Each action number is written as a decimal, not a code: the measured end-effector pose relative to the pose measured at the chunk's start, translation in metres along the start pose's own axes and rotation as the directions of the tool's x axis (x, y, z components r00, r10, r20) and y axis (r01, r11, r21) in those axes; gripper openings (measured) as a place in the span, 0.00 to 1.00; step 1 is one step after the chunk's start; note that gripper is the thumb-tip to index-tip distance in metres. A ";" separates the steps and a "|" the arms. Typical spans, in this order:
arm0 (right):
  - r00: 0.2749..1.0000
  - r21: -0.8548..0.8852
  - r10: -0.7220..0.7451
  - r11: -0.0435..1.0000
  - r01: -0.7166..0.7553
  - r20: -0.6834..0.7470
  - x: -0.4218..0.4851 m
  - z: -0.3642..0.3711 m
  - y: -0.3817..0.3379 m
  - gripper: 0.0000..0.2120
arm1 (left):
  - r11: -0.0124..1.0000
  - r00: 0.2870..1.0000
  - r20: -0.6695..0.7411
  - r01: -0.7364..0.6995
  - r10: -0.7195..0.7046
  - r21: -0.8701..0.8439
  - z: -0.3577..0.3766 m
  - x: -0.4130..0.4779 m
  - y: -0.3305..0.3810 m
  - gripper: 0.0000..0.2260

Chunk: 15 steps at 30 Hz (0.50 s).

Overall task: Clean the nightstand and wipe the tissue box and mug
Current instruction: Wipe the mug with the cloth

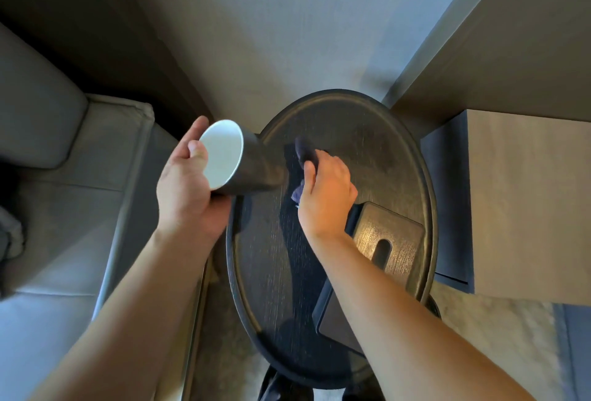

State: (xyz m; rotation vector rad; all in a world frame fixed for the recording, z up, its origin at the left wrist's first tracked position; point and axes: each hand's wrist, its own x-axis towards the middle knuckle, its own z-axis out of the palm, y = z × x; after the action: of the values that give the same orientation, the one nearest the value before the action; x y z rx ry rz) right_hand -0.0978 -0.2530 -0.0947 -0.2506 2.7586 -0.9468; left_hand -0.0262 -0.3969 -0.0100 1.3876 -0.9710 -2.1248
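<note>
Head view: looking down on a round dark nightstand (377,131) beside a grey sofa (64,176), with both bare forearms reaching in.
Left hand (188,186): clamped on the mug (243,163), thumb hooked over the rim, fingers wrapped round the far side.
Mug: dark outside, white inside — held off the tabletop, tipped on its side with the mouth toward the camera; its base sits over the left edge of the nightstand.
Right hand (326,195): closed on a dark cloth (305,152), palm down, cloth bunched under the fingers.
Cloth: dark blue, pressed against the base end of the mug; a loose corner hangs below the thumb. Whether it also touches the tabletop I cannot tell.
Tissue box (387,240): dark wood-grain, slot on top, standing on the near right part of the nightstand — partly hidden by the right forearm, apart from the mug.
Nightstand: raised rim, wood-grain top, bare at the far side.
Surroundings: grey wall behind; a tan cabinet (527,202) at the right, just beside the nightstand.
</note>
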 end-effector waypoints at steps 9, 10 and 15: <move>0.984 -0.330 0.012 0.943 0.048 0.177 -0.042 0.030 0.006 0.28 | 0.986 0.996 0.061 -0.076 0.068 0.147 0.006 0.010 -0.009 0.15; 0.980 -0.345 0.015 0.937 0.056 0.199 -0.046 0.028 0.004 0.29 | 0.983 0.994 0.084 -0.085 0.072 0.165 0.009 0.011 -0.011 0.15; 0.904 -0.381 0.100 0.922 0.073 0.415 -0.050 0.006 -0.007 0.31 | 0.948 0.966 0.241 -0.160 0.093 0.274 0.027 0.015 -0.017 0.14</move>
State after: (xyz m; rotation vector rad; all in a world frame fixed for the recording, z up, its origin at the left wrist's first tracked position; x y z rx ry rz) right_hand -0.0473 -0.2507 -0.0878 -0.4425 2.4937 -0.2734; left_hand -0.0563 -0.3872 -0.0254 1.1864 -1.4743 -2.1376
